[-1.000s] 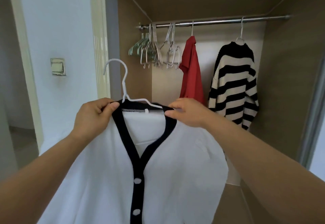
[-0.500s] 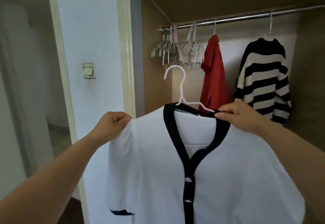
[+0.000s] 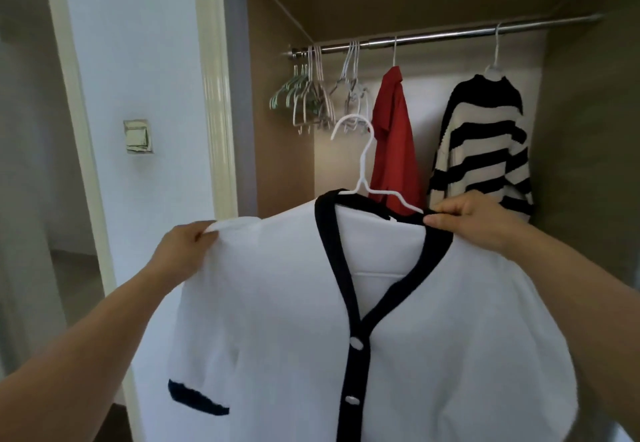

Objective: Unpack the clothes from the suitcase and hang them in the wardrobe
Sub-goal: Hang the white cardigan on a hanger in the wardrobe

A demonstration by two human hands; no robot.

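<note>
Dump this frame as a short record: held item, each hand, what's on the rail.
held item: white cardigan with black trim, on white hanger, not yet on rail
left hand: pinches cardigan's shoulder
right hand: pinches collar at hanger arm
on rail: red shirt, striped sweater, empty hangers bunched at left

Pale bluish wall (image 3: 138,43), evenly lit. Square light switch (image 3: 138,136) mounted on it. Cream door frame (image 3: 214,95) runs vertically at its right, bordering the wardrobe (image 3: 280,164), brown-panelled inside. Left: second cream jamb (image 3: 78,129), dim passage (image 3: 24,164) beyond.
</note>
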